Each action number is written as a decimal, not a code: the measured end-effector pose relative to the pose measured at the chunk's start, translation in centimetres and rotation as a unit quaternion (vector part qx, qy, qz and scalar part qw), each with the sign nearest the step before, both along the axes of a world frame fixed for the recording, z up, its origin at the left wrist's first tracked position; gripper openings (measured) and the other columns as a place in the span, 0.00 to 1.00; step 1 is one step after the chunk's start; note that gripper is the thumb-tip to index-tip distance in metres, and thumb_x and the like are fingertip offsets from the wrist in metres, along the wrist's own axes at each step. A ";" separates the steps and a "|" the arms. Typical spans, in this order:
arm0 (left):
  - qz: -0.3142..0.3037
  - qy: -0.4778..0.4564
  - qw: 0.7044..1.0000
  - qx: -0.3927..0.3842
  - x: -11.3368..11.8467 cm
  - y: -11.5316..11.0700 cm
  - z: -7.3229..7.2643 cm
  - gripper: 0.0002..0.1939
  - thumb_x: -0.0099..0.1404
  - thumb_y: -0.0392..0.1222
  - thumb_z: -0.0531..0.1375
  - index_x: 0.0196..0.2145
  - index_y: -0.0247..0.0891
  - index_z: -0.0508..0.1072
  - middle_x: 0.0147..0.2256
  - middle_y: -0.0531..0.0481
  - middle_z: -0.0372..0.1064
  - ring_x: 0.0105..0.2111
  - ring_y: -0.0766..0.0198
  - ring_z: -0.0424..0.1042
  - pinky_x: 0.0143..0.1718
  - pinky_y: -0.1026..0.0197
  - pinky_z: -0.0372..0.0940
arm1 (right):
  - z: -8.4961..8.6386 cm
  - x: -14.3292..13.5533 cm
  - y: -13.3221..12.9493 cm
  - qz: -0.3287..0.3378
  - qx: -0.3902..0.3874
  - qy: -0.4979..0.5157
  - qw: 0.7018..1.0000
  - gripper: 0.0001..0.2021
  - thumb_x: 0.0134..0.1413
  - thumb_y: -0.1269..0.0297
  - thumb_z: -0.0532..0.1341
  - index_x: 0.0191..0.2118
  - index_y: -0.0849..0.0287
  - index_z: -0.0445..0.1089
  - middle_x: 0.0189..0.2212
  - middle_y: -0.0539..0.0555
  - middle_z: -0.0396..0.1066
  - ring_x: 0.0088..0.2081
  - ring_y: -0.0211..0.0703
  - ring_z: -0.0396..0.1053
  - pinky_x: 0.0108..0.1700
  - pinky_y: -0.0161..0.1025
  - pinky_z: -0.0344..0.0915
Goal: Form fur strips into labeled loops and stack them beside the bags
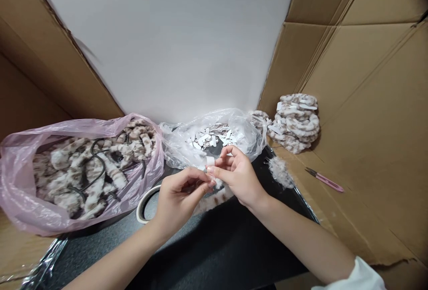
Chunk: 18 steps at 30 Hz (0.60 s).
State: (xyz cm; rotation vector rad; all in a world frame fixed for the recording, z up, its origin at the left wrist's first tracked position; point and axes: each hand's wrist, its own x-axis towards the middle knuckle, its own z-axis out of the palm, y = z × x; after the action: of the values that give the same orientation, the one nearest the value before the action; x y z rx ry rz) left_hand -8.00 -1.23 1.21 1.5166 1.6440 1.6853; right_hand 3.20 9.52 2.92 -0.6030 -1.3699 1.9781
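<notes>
Two hands pinch a small white tag over a furry headband.
Left hand (pixel 179 196) and right hand (pixel 239 176) both close fingertips on the tag (pixel 210 161); the headband (pixel 214 200) lies beneath.

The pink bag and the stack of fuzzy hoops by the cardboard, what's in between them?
In the head view, a clear plastic bag of small white tags sits between the pink bag and the stack of fuzzy hoops.

Head camera looks forward and down, close over the dark table (pixel 234 245).
</notes>
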 end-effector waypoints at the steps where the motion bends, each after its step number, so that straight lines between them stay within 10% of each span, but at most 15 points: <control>1: 0.001 0.017 1.000 0.007 -0.1 0.0 -0.1 0.03 0.60 0.34 0.65 0.30 0.38 0.73 0.28 0.52 0.76 0.26 0.66 0.75 0.30 0.68 0.70 | 0.0 0.0 0.0 -0.001 -0.005 0.002 1.000 0.24 0.31 0.65 0.74 0.31 0.56 0.58 0.24 0.42 0.66 0.29 0.35 0.71 0.32 0.32 0.66; 18: 0.029 0.313 0.933 0.175 -0.7 0.3 0.7 0.08 0.59 0.27 0.65 0.36 0.35 0.76 0.33 0.50 0.71 0.32 0.68 0.72 0.34 0.68 0.69 | 0.5 0.3 -0.4 -0.001 -0.097 0.015 0.995 0.24 0.28 0.70 0.75 0.29 0.57 0.58 0.22 0.41 0.66 0.25 0.32 0.67 0.25 0.29 0.64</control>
State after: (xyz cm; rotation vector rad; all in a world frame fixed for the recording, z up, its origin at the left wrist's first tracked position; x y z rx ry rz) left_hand -8.65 -0.93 1.91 2.3959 1.7345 1.6934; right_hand 3.52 9.14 3.38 -0.6602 -1.1658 2.1256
